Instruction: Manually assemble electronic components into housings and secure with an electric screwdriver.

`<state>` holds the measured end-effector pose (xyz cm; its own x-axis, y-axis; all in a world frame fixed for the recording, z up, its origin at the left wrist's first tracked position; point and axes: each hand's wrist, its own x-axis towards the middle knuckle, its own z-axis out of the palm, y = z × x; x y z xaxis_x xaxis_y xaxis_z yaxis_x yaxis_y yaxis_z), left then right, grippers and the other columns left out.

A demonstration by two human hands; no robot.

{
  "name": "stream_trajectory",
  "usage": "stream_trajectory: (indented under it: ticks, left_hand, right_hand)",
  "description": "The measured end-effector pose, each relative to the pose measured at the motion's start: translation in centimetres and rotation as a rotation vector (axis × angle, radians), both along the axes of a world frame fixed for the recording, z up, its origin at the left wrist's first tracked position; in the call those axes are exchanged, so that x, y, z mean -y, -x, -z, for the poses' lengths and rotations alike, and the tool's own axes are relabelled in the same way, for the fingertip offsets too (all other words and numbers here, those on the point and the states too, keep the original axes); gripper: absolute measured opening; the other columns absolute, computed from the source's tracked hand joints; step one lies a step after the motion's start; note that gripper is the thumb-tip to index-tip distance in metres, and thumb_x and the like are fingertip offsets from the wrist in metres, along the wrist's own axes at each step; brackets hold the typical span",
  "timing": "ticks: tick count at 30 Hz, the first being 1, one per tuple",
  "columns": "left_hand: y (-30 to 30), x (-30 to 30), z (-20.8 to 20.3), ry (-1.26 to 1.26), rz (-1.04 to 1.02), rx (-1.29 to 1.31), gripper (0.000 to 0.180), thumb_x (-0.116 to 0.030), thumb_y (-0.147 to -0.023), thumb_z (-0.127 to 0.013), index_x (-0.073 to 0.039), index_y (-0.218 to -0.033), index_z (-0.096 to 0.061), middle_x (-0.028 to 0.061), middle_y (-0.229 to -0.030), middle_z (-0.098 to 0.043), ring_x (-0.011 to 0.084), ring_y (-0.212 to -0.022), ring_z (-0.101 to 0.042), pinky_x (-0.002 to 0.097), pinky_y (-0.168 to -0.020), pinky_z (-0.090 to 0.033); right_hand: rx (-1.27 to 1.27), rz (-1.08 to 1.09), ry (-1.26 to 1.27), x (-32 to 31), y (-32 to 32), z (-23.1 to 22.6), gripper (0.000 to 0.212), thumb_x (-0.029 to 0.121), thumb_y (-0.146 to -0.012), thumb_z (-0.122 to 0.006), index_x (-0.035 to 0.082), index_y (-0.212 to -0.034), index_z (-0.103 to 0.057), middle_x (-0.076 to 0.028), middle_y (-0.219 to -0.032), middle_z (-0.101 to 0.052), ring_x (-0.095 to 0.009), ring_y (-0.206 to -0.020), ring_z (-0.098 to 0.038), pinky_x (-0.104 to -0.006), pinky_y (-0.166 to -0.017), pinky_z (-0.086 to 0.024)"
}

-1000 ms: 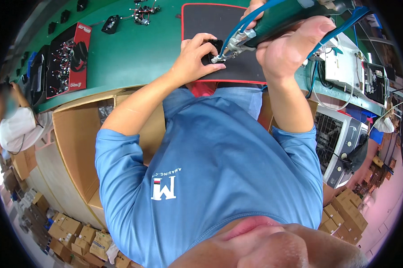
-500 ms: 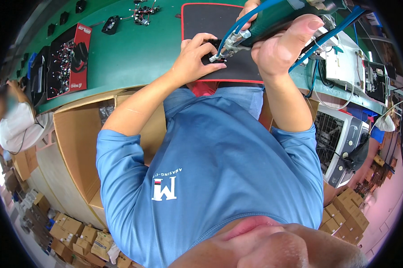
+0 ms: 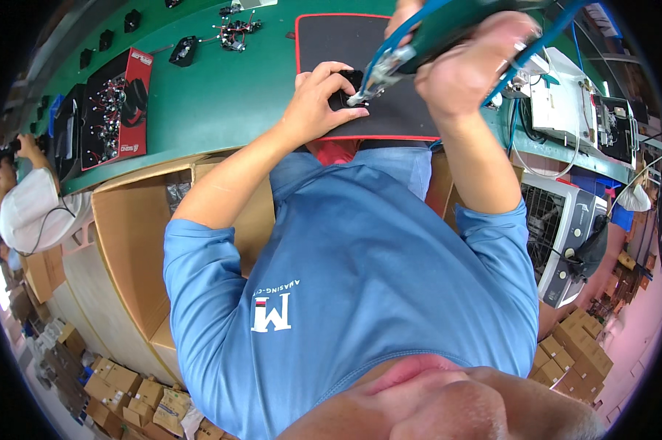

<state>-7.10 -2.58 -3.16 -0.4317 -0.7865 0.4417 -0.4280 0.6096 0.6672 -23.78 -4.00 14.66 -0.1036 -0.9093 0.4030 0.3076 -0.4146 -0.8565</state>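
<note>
My left hand rests on the near part of a black mat with a red edge. Its thumb and fingers close around a small black plastic part, largely covered by them. A thick dark green power screwdriver, trailing blue hoses, is gripped in my right hand. It slants down to the left, and its metal nose meets the black part beside my left fingers. Motion smears the right hand and the tool body. Whether a screw sits at the tip cannot be made out.
On the green bench to the left lie a red-and-black box of small wired parts, a black housing and a wire bundle. White equipment stands right. An open carton is below the bench; a person sits far left.
The right hand and screwdriver have shifted slightly up and right, and are now blurred. My left hand keeps its hold on the black part. The view has moved a little.
</note>
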Motion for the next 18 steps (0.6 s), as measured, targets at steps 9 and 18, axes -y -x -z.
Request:
stream_trajectory:
  ticks: [9, 18]
  left_hand:
    - [-0.1, -0.4, -0.3, -0.047, -0.011, -0.031, 0.064, -0.038, -0.067, -0.095, -0.013, -0.115, -0.060, 0.0045, -0.130, -0.062, 0.0244, -0.116, -0.061, 0.0407, -0.098, -0.036]
    - [-0.1, -0.2, -0.1, -0.022, -0.006, 0.005, 0.069, -0.040, -0.067, -0.095, -0.010, -0.119, -0.059, 0.0049, -0.124, -0.062, 0.0249, -0.112, -0.061, 0.0412, -0.094, -0.036]
  right_hand:
    - [0.111, -0.097, -0.096, -0.7, -1.2, -2.8, 0.101, 0.087, -0.094, -0.023, -0.004, -0.119, -0.060, -0.003, -0.071, -0.060, -0.012, -0.057, -0.056, -0.0244, -0.054, -0.047]
    - [-0.013, -0.016, -0.006, 0.3, -1.6, 3.0, 0.091, 0.080, -0.097, -0.034, -0.005, -0.122, -0.057, -0.003, -0.072, -0.061, -0.011, -0.055, -0.056, -0.0239, -0.053, -0.046]
